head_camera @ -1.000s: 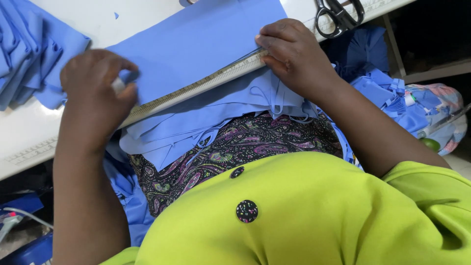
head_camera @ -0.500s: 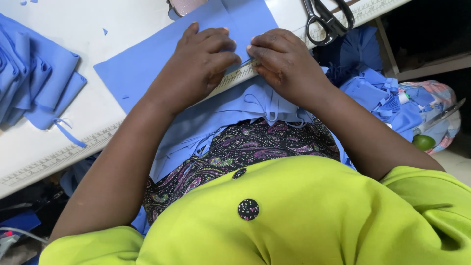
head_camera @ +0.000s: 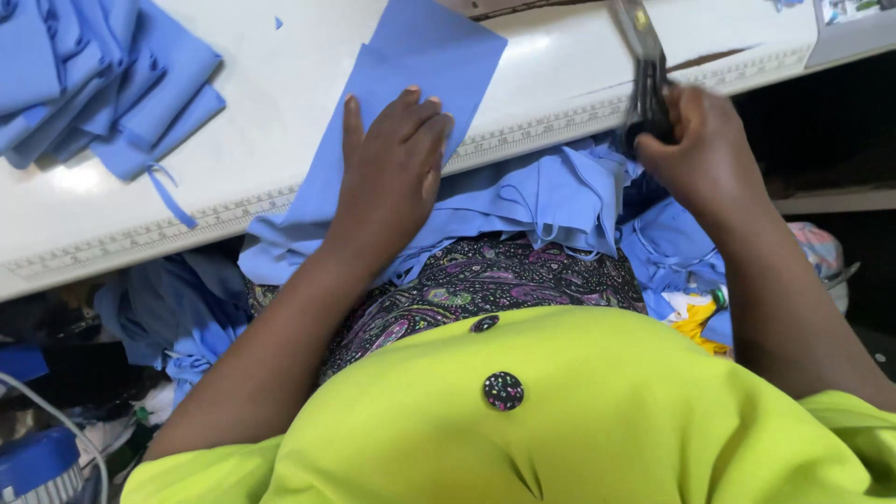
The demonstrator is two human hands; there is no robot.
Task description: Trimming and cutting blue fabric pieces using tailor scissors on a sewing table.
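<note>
A flat piece of blue fabric (head_camera: 411, 84) lies on the white table (head_camera: 280, 121) and hangs over its front edge. My left hand (head_camera: 392, 168) rests palm down on this fabric near the edge, fingers spread. My right hand (head_camera: 700, 154) is closed around the black handles of a pair of scissors (head_camera: 646, 70), whose blades point up over the table. The scissors look blurred. More blue fabric pieces (head_camera: 551, 201) are bunched on my lap between the hands.
A stack of folded blue fabric pieces (head_camera: 93, 84) sits at the table's far left. A printed ruler strip (head_camera: 168, 229) runs along the front edge. More blue fabric (head_camera: 177, 308) hangs below the table at left, and a blue-and-white object (head_camera: 37, 467) is at lower left.
My right hand left the fabric, moved right and took hold of the scissors. My left hand stayed pressed flat on the blue piece.
</note>
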